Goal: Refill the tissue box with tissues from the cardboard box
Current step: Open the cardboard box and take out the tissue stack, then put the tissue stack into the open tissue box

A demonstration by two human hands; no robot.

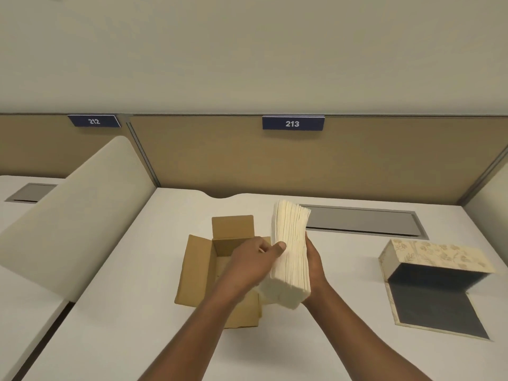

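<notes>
Both hands clamp a thick stack of tissues (291,251) on edge above the desk (110,312). The left hand (253,266) presses its nine o'clock face, thumb on top; the right hand (314,264) cups the three o'clock face. The open cardboard box (198,270) sits at the stack's nine o'clock, the open tissue box (428,281) at three o'clock.

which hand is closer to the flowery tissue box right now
Right. The right hand grips the tissue stack's side facing the tissue box; the left hand holds the far side, over the cardboard box.
</notes>
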